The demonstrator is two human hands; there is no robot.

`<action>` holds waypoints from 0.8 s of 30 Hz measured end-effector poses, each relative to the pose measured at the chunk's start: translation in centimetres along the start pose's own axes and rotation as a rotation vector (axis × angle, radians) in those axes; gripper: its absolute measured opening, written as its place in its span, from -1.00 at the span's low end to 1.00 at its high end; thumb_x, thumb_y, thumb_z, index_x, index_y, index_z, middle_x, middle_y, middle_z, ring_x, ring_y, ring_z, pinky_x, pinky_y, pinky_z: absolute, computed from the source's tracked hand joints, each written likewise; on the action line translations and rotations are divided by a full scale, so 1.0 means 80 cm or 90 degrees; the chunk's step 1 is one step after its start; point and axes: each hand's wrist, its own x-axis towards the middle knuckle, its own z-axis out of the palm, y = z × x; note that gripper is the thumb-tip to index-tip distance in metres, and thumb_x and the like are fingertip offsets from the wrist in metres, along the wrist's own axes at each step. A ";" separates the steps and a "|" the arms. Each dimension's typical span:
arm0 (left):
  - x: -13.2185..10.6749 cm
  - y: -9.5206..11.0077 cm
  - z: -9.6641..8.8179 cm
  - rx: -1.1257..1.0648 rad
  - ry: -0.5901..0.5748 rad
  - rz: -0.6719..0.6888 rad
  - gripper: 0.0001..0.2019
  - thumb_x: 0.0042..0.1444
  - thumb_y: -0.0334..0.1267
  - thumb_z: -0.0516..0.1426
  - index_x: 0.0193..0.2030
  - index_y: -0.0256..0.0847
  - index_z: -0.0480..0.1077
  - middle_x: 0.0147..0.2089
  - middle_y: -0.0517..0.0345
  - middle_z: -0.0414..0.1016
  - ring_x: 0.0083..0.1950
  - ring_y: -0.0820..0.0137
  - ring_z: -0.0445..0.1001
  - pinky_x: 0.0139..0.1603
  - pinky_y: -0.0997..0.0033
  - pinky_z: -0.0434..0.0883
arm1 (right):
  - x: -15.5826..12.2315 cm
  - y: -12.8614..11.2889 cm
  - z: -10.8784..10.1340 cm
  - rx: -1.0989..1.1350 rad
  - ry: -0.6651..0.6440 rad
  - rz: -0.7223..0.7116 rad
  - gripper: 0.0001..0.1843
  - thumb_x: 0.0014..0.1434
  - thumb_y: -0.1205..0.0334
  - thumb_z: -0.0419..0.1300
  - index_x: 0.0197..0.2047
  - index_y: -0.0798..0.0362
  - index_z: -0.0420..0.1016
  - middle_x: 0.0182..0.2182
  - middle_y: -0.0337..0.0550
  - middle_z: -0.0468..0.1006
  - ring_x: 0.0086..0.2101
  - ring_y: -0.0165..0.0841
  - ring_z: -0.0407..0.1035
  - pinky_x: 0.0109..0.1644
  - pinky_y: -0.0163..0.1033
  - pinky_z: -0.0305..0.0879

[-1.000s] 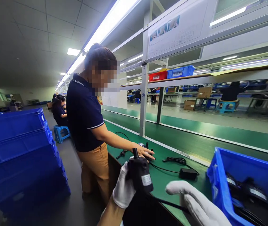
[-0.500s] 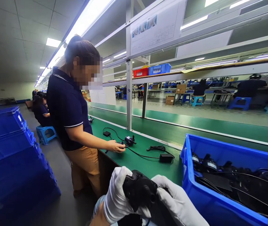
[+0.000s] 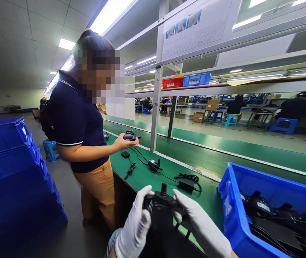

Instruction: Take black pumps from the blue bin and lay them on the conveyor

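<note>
A black pump (image 3: 161, 211) with a short upright nozzle is in front of me at the bottom of the view, above the near edge of the green bench. My left hand (image 3: 134, 224), in a white glove, grips its left side. On the other side my right hand (image 3: 199, 220), gloved too, has thumb and fingers closed round it. The pump's lower part blends into dark shapes below. On the bench lie another pump (image 3: 154, 165), a black power adapter (image 3: 186, 185) with a coiled cable, and a smaller adapter (image 3: 125, 154).
A blue bin (image 3: 229, 200) at right holds several pumps and cables. At left a co-worker (image 3: 72, 114) stands at the green bench (image 3: 142, 179), a pump (image 3: 130, 136) in hand. Blue crates (image 3: 5, 154) are stacked far left. A post (image 3: 156, 93) rises behind the bench.
The pump in my hands has turned so its nozzle points up. The co-worker's hand has risen from the bench and now holds a pump. My view has shifted slightly left.
</note>
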 end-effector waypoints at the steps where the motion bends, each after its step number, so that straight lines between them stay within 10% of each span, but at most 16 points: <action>1: 0.004 0.001 0.001 0.008 -0.022 -0.023 -0.13 0.13 0.33 0.26 0.45 -0.16 0.30 0.43 -0.18 0.35 0.45 -0.02 0.30 0.54 0.04 0.15 | 0.005 -0.011 0.008 -0.013 -0.009 0.037 -0.27 0.18 -0.56 0.07 -0.51 -0.02 0.15 -0.56 -0.27 0.20 -0.50 -0.39 0.06 -0.39 -0.26 0.22; 10: 0.025 -0.054 0.010 -0.342 0.177 -0.157 -0.38 0.13 0.31 0.25 0.17 -0.05 0.58 0.29 0.07 0.55 0.53 0.08 0.25 0.56 0.10 0.22 | 0.025 -0.018 0.008 -0.169 -0.029 -0.009 -0.32 0.26 -0.45 0.03 -0.42 0.02 0.48 -0.41 -0.14 0.51 -0.36 -0.27 0.34 -0.21 -0.19 0.30; 16: 0.033 0.000 -0.003 -0.205 0.102 -0.099 -0.52 0.22 0.20 0.27 0.09 -0.07 0.58 0.15 0.08 0.59 0.39 0.15 0.38 0.55 0.17 0.21 | 0.017 -0.016 0.042 -0.030 -0.234 -0.059 -0.43 0.08 -0.35 0.32 -0.23 0.04 0.51 -0.27 -0.09 0.60 -0.10 -0.12 0.45 0.17 0.01 0.41; 18: 0.053 0.003 -0.017 -0.188 0.029 -0.103 -0.53 0.25 0.21 0.24 0.08 -0.07 0.57 0.10 0.03 0.59 0.32 0.13 0.43 0.47 0.09 0.30 | 0.017 -0.030 0.055 0.101 -0.205 -0.008 -0.41 0.09 -0.38 0.32 -0.35 0.04 0.42 -0.46 -0.22 0.46 -0.38 -0.33 0.33 -0.14 -0.18 0.46; 22: 0.106 -0.051 -0.039 -0.261 -0.081 -0.196 -0.43 0.25 0.35 0.13 0.02 -0.10 0.57 0.02 -0.02 0.61 0.21 0.16 0.51 0.39 0.03 0.36 | 0.038 -0.101 0.053 0.347 -0.115 0.158 -0.33 0.09 -0.49 0.19 -0.34 0.04 0.37 -0.62 -0.40 0.25 -0.67 -0.60 -0.30 -0.66 -0.39 -0.31; 24: 0.117 -0.090 -0.033 -0.259 -0.145 -0.257 -0.35 0.24 0.41 0.07 -0.09 -0.19 0.59 -0.09 -0.02 0.63 0.07 0.21 0.56 0.42 0.05 0.30 | 0.056 -0.158 0.038 0.370 -0.027 0.037 -0.40 0.17 -0.41 0.17 -0.28 0.03 0.42 -0.52 -0.33 0.47 -0.72 -0.62 -0.24 -0.67 -0.35 -0.40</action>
